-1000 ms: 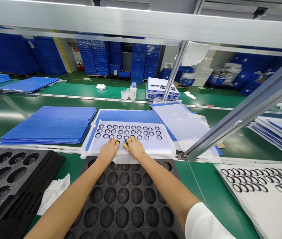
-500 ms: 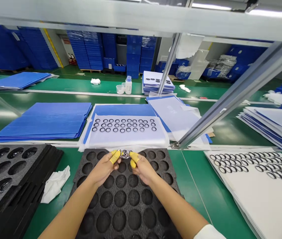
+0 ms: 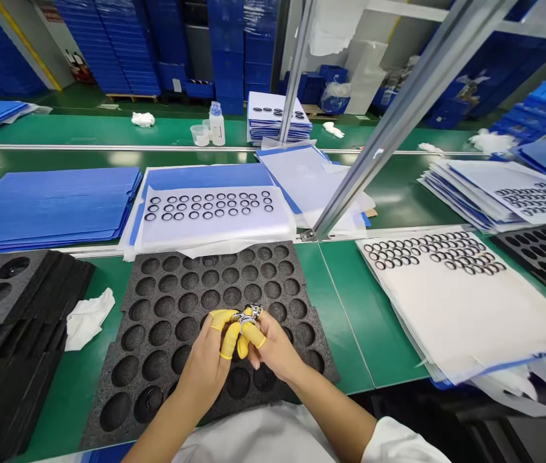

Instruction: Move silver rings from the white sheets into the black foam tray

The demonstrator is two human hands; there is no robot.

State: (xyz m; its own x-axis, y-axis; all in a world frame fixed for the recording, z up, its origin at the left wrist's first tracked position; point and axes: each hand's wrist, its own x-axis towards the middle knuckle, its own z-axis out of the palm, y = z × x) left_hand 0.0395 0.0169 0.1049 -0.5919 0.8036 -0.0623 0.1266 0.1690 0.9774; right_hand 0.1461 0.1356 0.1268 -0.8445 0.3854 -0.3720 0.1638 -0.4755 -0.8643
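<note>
Several shiny metal rings (image 3: pixel 250 314) are bunched between my two hands above a black foam tray (image 3: pixel 146 352) with round pockets. My left hand (image 3: pixel 211 350) pinches the rings from the left with yellow finger cots on its fingertips. From the right, my right hand (image 3: pixel 273 344), also in yellow finger cots, has its thumb and fingers closed on them. Which ring each hand holds is hard to separate. At least one tray pocket near the lower left contains a dark ring (image 3: pixel 148 404); the hands cover part of the middle pockets.
Behind the tray, dark rings lie in rows on a white sheet (image 3: pixel 195 238). More rings rest on a pale board stack (image 3: pixel 427 308) at right. Stacked foam trays (image 3: pixel 31 302) and a crumpled white cloth (image 3: pixel 88 318) sit left. A slanted metal post (image 3: pixel 388 128) rises behind.
My hands have drawn closer to my body and nearer each other, still on the rings. The view has tilted down and turned right, showing more of the right-hand boards.
</note>
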